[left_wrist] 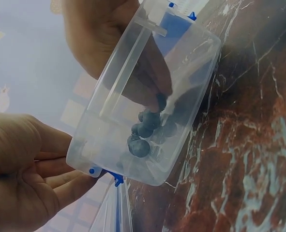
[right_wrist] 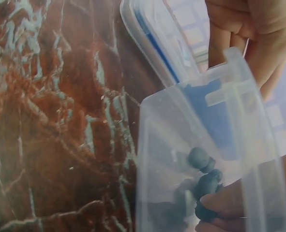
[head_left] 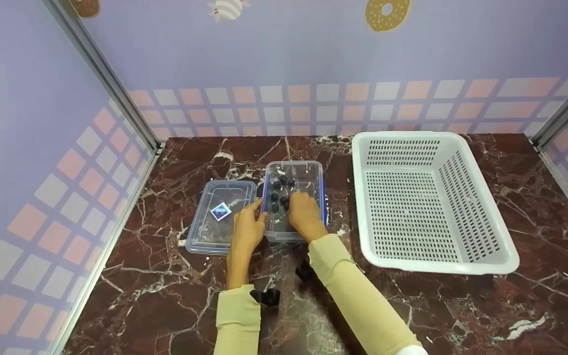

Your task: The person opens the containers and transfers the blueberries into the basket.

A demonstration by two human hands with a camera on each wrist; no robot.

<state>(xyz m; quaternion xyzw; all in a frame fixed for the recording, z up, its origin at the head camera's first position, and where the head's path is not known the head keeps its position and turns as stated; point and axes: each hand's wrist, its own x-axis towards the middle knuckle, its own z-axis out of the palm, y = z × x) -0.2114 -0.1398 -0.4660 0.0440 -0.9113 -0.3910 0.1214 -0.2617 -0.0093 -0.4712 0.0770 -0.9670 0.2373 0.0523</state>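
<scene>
Fingers of the right hand (head_left: 306, 214), seen from the head, dip bent into a box (head_left: 281, 235) of clear plastic, oblong with rounded corners; their tips are hidden. Dark, round balls (head_left: 274, 196) lie inside, mostly left of and beyond these fingers. Left-hand fingers touch the box's left side; whether the left hand (head_left: 248, 227) pinches it, I cannot tell. Just left of them lies the clear lid (head_left: 207, 231) with its blue diamond label (head_left: 221, 211). Well right of the right fingers stands a slotted white plastic basket (head_left: 442, 266). Beneath runs a glossy, white-veined, dark red table (head_left: 131, 305).

From the left wrist, the see-through wall shows the right fingertips down among the matte, bluish balls, and small blue hinge pieces (left_wrist: 117, 179) beside the left fingertips, details too small from above.

Only the right wrist shows the right thumb and finger together on one ball (right_wrist: 204, 211), other balls just beside them. Behind the box, near the left fingers, the lid's blue seal (right_wrist: 162, 55) shows.
</scene>
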